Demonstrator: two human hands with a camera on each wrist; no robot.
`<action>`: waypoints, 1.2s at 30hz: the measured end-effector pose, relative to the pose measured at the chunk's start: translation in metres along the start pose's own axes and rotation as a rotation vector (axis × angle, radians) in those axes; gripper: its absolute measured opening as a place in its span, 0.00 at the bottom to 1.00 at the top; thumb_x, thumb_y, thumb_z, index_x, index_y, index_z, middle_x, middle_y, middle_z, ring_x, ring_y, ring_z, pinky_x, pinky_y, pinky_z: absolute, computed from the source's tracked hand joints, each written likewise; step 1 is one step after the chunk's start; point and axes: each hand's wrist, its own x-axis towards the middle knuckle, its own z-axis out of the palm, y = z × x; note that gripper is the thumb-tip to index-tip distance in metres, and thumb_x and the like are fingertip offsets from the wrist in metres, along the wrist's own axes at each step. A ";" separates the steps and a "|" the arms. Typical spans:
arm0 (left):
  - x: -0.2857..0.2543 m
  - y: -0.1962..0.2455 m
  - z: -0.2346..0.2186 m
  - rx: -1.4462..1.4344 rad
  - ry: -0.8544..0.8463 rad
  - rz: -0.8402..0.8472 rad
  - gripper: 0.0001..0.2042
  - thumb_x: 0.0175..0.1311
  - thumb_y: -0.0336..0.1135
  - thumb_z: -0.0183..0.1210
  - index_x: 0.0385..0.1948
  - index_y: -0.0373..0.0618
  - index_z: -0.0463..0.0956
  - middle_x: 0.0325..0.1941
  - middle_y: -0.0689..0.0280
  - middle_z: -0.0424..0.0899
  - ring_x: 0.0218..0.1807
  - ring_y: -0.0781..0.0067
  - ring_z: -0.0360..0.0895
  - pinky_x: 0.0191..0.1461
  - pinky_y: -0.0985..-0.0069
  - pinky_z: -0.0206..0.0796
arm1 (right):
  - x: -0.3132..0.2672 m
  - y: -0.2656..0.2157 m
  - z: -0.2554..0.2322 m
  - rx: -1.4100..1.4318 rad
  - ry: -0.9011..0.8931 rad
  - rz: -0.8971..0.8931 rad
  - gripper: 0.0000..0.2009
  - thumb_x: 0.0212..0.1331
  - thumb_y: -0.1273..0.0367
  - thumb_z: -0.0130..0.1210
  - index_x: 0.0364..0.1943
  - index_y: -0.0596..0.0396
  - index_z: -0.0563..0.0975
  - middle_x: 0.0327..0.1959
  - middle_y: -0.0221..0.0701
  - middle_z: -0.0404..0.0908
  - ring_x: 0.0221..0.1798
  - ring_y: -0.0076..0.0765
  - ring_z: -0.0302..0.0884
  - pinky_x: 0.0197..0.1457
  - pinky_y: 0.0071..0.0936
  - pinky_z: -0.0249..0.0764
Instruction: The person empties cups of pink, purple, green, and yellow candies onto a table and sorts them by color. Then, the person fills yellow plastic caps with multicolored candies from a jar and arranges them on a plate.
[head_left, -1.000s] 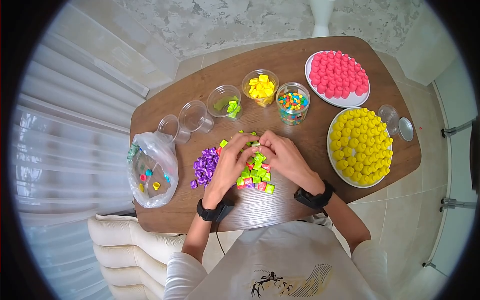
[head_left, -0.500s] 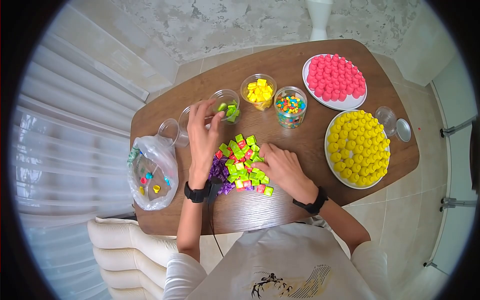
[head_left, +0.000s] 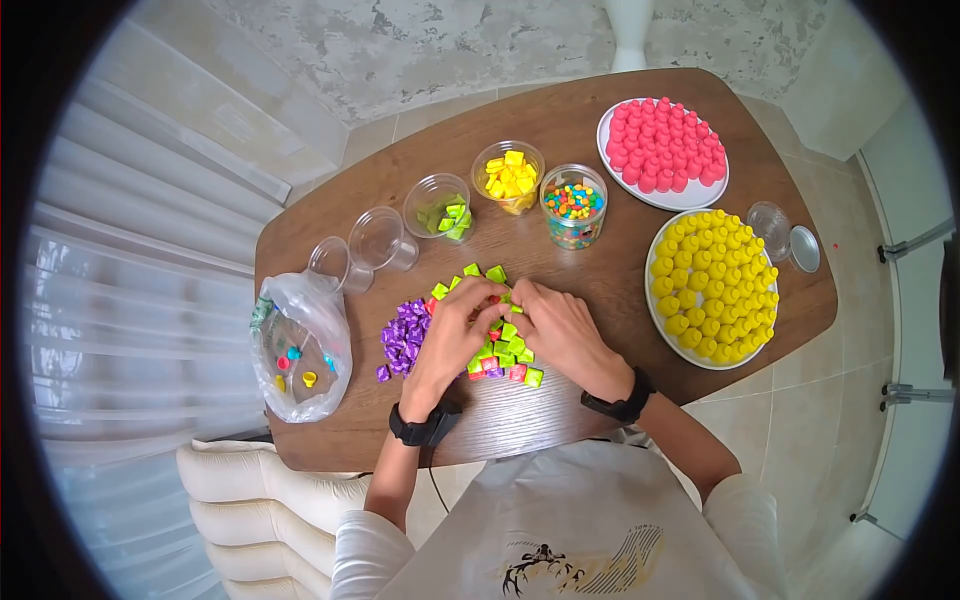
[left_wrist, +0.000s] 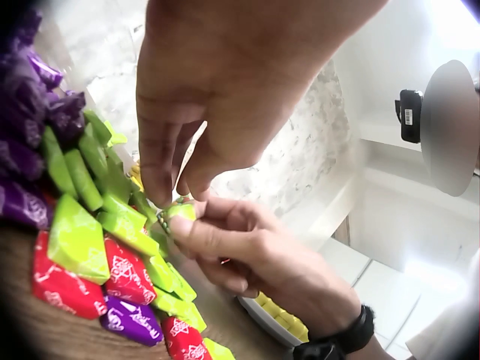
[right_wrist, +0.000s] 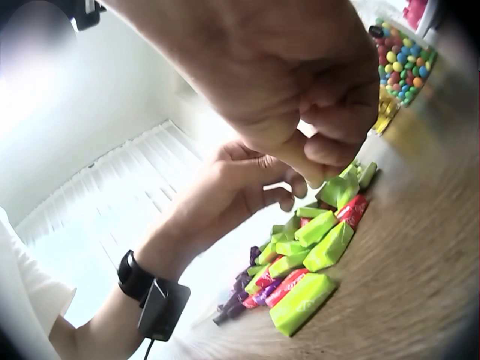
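My hands meet over a heap of wrapped candies in the middle of the table. Between thumb and fingers, my right hand (head_left: 568,332) pinches a green wrapped candy (left_wrist: 181,211). The thumb and fingertips of my left hand (head_left: 458,328) close in on the same candy from the other side, right at its edge. Beneath them lie green wrapped candies (right_wrist: 328,241) mixed with red wrapped candies (left_wrist: 129,271). Purple wrapped candies (head_left: 402,338) are piled left of my left hand. In the head view the fingers hide the held candy.
Behind the heap stand a cup of green candies (head_left: 412,212), a cup of yellow candies (head_left: 480,190), a jar of coloured candies (head_left: 573,235) and two clear cups (head_left: 378,232). Plates of pink pieces (head_left: 722,190) and yellow pieces (head_left: 655,315) are right; a plastic bag (head_left: 335,385) is left.
My left hand reached out to the cups at the back left, then came back to the heap beside my right hand. The right hand stayed over the candies.
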 end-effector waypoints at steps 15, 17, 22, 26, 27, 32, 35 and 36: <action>0.037 -0.008 -0.041 -0.263 0.492 -0.198 0.15 0.75 0.25 0.58 0.60 0.33 0.78 0.41 0.63 0.87 0.32 0.80 0.83 0.37 0.80 0.76 | -0.001 0.011 -0.009 0.009 0.084 0.032 0.12 0.65 0.67 0.63 0.47 0.52 0.74 0.38 0.38 0.86 0.40 0.53 0.86 0.39 0.49 0.79; 0.038 -0.006 -0.039 -0.213 0.517 -0.164 0.18 0.75 0.25 0.58 0.64 0.33 0.75 0.45 0.62 0.87 0.32 0.80 0.82 0.36 0.80 0.75 | -0.002 0.007 -0.005 -0.056 0.059 0.019 0.13 0.65 0.67 0.63 0.47 0.53 0.73 0.39 0.39 0.84 0.39 0.54 0.85 0.39 0.50 0.78; 0.017 -0.012 -0.013 -0.037 0.428 -0.140 0.17 0.73 0.25 0.60 0.62 0.37 0.77 0.45 0.64 0.85 0.30 0.81 0.81 0.30 0.81 0.73 | -0.008 0.004 0.001 -0.185 -0.002 -0.023 0.15 0.64 0.67 0.63 0.48 0.57 0.72 0.40 0.43 0.81 0.38 0.58 0.84 0.39 0.53 0.77; 0.005 -0.005 -0.004 -0.104 0.265 -0.197 0.11 0.69 0.24 0.62 0.51 0.36 0.83 0.43 0.58 0.84 0.31 0.69 0.82 0.36 0.73 0.73 | -0.002 0.002 -0.004 -0.219 -0.045 -0.062 0.14 0.63 0.71 0.62 0.47 0.60 0.72 0.39 0.44 0.81 0.39 0.58 0.85 0.39 0.52 0.78; 0.003 -0.004 -0.002 -0.076 0.162 -0.206 0.11 0.70 0.24 0.62 0.51 0.36 0.82 0.43 0.57 0.84 0.32 0.69 0.82 0.36 0.73 0.73 | -0.001 0.004 -0.006 -0.225 -0.066 -0.076 0.13 0.61 0.74 0.63 0.46 0.62 0.73 0.39 0.46 0.83 0.40 0.57 0.86 0.38 0.50 0.80; 0.003 0.000 0.016 -0.052 0.094 -0.010 0.12 0.67 0.25 0.66 0.50 0.36 0.83 0.43 0.62 0.84 0.32 0.73 0.81 0.33 0.76 0.73 | 0.002 0.015 -0.007 0.028 0.022 -0.078 0.12 0.61 0.75 0.60 0.46 0.61 0.73 0.38 0.50 0.83 0.42 0.62 0.84 0.41 0.55 0.78; 0.003 -0.003 0.023 -0.051 0.055 -0.051 0.08 0.67 0.24 0.66 0.46 0.35 0.83 0.41 0.61 0.85 0.31 0.71 0.81 0.34 0.73 0.73 | 0.000 0.015 -0.008 0.123 0.036 -0.087 0.10 0.63 0.75 0.59 0.46 0.60 0.73 0.39 0.50 0.84 0.42 0.64 0.83 0.42 0.56 0.77; 0.003 -0.004 0.023 -0.053 0.051 -0.049 0.08 0.67 0.24 0.66 0.46 0.35 0.83 0.41 0.61 0.85 0.31 0.71 0.81 0.34 0.73 0.73 | -0.001 0.015 -0.009 0.119 0.001 -0.063 0.10 0.64 0.74 0.58 0.46 0.60 0.73 0.40 0.49 0.84 0.43 0.64 0.83 0.43 0.57 0.77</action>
